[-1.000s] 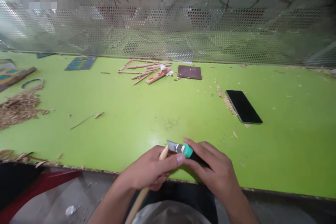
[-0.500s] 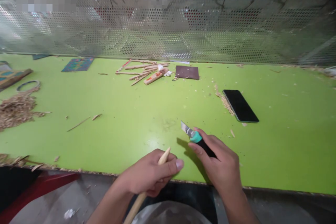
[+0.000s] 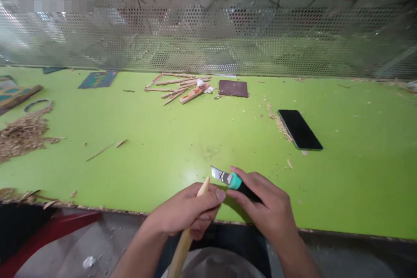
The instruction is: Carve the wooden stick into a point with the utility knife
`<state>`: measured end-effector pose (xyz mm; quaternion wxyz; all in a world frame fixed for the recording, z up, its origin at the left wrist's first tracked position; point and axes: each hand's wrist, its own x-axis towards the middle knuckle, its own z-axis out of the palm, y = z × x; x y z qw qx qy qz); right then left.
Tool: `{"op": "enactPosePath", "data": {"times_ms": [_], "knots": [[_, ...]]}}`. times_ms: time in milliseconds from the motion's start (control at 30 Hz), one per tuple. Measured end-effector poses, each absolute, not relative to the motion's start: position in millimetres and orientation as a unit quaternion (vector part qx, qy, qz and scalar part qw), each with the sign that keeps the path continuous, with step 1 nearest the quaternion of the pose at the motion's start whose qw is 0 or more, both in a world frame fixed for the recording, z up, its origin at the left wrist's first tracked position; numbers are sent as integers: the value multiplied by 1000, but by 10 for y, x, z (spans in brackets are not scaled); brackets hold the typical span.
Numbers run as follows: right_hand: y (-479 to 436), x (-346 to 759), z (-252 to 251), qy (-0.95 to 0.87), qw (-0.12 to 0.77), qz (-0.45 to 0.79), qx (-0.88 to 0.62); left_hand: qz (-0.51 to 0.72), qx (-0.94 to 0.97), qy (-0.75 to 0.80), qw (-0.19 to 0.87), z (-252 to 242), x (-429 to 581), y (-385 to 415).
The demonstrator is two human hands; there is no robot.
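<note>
My left hand (image 3: 190, 208) is closed around a pale wooden stick (image 3: 181, 252). The stick's tapered tip pokes up past my thumb, and its thicker lower end runs down toward my lap. In my right hand (image 3: 269, 206) is a utility knife (image 3: 236, 181) with a black handle, a teal collar and a short slanted metal blade. The blade points left and sits close to the stick's tip, slightly above and to its right; a small gap shows between them. Both hands are over the front edge of the green table (image 3: 169, 139).
A black phone (image 3: 300, 129) lies at the right beside wood shavings. Several carved sticks (image 3: 182, 82) and a brown sandpaper square (image 3: 233, 88) lie near the perforated metal screen (image 3: 208, 39). At left are a shavings pile (image 3: 22, 137), a tape ring (image 3: 38, 105) and a painted board (image 3: 97, 79).
My right hand has moved left and a little down, bringing the knife blade near the stick's tip. The stick has tilted slightly more upright in my left hand.
</note>
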<state>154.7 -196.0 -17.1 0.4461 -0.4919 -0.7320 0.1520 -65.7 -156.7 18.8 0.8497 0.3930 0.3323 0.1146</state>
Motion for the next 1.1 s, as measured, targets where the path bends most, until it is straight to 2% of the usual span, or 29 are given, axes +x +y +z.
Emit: {"op": "enactPosePath", "data": {"times_ms": [267, 467, 700, 933, 1100], "knots": [[-1940, 1549, -65, -796, 391, 150, -438, 119, 429, 349, 824, 239, -658, -1560], [-1951, 1542, -78, -801, 368, 123, -456, 127, 438, 396, 797, 225, -612, -1615], [-1958, 1552, -141, -709, 438, 77, -547, 146, 432, 402, 794, 184, -594, -1684], [-1985, 1545, -159, -731, 436, 138, -507, 151, 409, 375, 818, 196, -635, -1615], [-1978, 1563, -137, -772, 391, 164, -473, 140, 408, 377, 819, 218, -644, -1621]]}}
